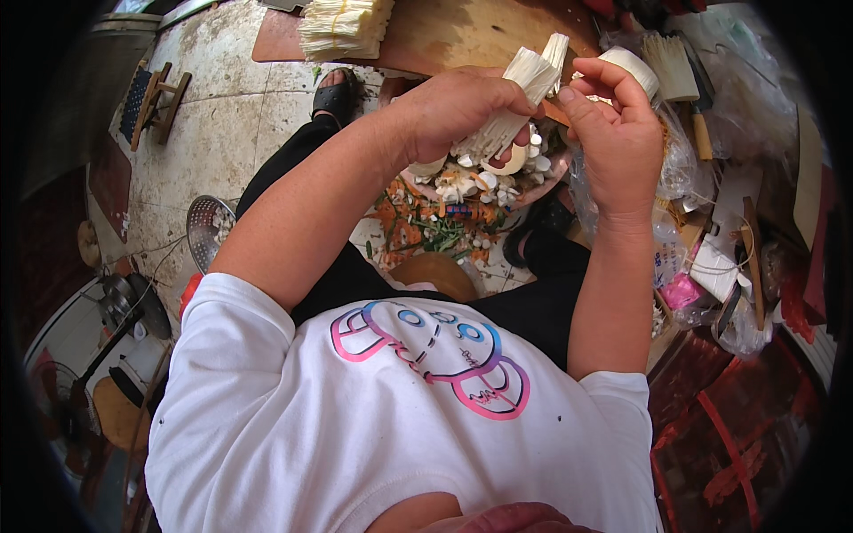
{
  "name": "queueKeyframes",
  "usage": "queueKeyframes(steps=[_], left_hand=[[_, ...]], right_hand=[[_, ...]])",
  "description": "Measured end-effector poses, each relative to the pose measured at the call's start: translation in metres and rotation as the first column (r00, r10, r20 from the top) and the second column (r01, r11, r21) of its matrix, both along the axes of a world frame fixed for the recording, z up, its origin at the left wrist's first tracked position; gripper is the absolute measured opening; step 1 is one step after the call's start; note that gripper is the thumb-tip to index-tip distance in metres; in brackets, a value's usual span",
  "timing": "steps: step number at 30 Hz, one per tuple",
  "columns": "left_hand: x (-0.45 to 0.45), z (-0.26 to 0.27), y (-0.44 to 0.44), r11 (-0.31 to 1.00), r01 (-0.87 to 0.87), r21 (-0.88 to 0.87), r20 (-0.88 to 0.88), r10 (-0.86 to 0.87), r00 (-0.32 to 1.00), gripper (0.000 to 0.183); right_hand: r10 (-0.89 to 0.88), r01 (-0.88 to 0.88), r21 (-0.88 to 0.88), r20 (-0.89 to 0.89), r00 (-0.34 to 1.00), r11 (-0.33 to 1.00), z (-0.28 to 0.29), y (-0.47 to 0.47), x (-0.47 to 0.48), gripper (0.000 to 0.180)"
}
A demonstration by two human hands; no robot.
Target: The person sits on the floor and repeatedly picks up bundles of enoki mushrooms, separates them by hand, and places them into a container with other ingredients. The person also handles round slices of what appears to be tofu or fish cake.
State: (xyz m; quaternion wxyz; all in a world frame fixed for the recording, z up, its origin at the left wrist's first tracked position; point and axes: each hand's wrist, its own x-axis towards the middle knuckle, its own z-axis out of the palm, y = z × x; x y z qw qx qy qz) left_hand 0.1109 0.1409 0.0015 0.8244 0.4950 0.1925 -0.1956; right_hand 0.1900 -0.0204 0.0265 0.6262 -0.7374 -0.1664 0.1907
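Note:
My left hand (473,110) grips a flat bunch of enoki mushrooms (526,76), its pale caps pointing down towards me. A narrower piece of the enoki (555,53) sticks out beyond it. Close by on the right, my right hand (616,126) is raised with fingers half curled and thumb apart from the index finger; I see nothing held in it. Below both hands, a pinkish basin (556,176) holds white mushroom trimmings and pale ring-shaped pieces. Behind the right fingers is a pale rounded bundle (630,70), partly hidden.
A wooden board (440,33) carries a stack of enoki (346,30) with a yellow band. At right are another enoki bunch (670,66), a wooden-handled knife (702,135) and plastic bags (746,100). Orange and green scraps (433,230) litter the floor; a metal colander (206,230) stands left.

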Motion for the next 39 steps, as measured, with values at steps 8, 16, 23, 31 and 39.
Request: queueKeyframes(steps=[8, 16, 23, 31, 39], left_hand=[[-0.003, 0.0, -0.001, 0.983, 0.183, 0.013, 0.12, -0.183, 0.976, 0.029], [-0.008, 0.005, -0.002, 0.946, 0.262, -0.19, 0.145, -0.237, 0.961, 0.026], [-0.007, 0.003, -0.005, 0.973, 0.213, -0.094, 0.176, -0.194, 0.965, 0.026], [-0.006, 0.0, -0.005, 0.966, 0.251, 0.066, 0.227, -0.259, 0.939, 0.026], [-0.006, 0.005, -0.004, 0.986, 0.159, -0.052, 0.204, -0.146, 0.968, 0.022]], right_hand=[[0.256, -0.255, 0.046, -0.318, 0.913, 0.966, 0.01, -0.001, -0.001, 0.038], [0.272, -0.249, 0.111, -0.355, 0.894, 0.962, 0.009, -0.006, 0.001, 0.034], [0.313, -0.275, 0.161, -0.309, 0.898, 0.948, 0.006, -0.009, 0.005, 0.042], [0.268, -0.272, 0.023, -0.263, 0.927, 0.962, 0.006, -0.003, 0.0, 0.032], [0.199, -0.152, 0.155, -0.357, 0.913, 0.976, 0.002, -0.004, 0.003, 0.028]])
